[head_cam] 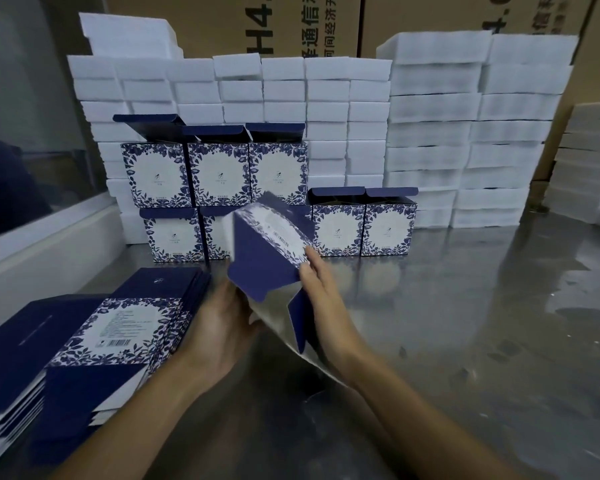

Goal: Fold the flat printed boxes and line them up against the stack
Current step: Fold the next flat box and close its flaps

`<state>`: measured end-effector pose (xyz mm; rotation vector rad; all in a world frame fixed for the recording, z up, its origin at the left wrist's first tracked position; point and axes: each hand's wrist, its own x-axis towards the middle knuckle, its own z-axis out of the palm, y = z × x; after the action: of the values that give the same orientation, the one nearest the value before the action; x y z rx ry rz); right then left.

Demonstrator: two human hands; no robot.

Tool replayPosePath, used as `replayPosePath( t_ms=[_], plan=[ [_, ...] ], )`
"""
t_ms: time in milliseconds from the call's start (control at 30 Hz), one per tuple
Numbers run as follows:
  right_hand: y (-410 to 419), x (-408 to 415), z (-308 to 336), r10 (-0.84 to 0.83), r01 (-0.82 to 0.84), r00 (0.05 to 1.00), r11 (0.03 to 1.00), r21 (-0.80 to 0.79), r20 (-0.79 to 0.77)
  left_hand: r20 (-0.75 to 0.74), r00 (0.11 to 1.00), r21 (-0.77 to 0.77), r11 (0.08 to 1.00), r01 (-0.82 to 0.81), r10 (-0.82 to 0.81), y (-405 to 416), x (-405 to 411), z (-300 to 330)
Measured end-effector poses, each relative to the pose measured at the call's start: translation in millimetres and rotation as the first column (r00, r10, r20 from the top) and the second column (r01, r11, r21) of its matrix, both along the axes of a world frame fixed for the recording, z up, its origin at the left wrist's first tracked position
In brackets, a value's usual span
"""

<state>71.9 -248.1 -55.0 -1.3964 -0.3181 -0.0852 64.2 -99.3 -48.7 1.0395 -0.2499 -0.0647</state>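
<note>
A half-folded blue and white printed box (269, 247) is held tilted above the steel table, its bottom flaps hanging loose. My left hand (222, 323) grips it from below on the left. My right hand (321, 289) holds its right side, fingers lying along the printed panel. A pile of flat printed boxes (94, 334) lies at the front left. Several folded boxes (219, 174) stand in two rows with lids up against the white foam stack (326, 109); the lower row (388, 226) reaches further right.
Taller white foam piles (471, 133) rise at the back right, and another (589, 161) at the far right edge. Brown cartons stand behind them. A window ledge (49, 244) runs along the left. The shiny steel table (465, 323) stretches to the right.
</note>
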Motion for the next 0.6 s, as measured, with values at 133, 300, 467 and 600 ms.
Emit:
replayPosePath(
  t_ms=[133,300,467,600],
  plan=[
    [-7,-1,3,0.071,-0.071,0.997,0.997,0.006,-0.014,0.08,0.994,0.082,0.995,0.065,-0.071,3,-2,2],
    [0,-6,0,0.274,-0.274,0.961,0.962,-0.001,-0.032,-0.026,0.995,-0.103,0.991,0.089,-0.092,-4,-7,0],
    [6,-20,-10,0.189,-0.166,0.972,0.973,-0.162,0.139,-0.048,0.997,-0.124,0.991,0.054,-0.06,-11,-8,-4],
    [-4,8,-14,0.075,-0.065,0.996,0.977,0.201,-0.041,-0.024,0.999,-0.1,0.995,0.024,-0.027,-4,-7,4]
  ],
)
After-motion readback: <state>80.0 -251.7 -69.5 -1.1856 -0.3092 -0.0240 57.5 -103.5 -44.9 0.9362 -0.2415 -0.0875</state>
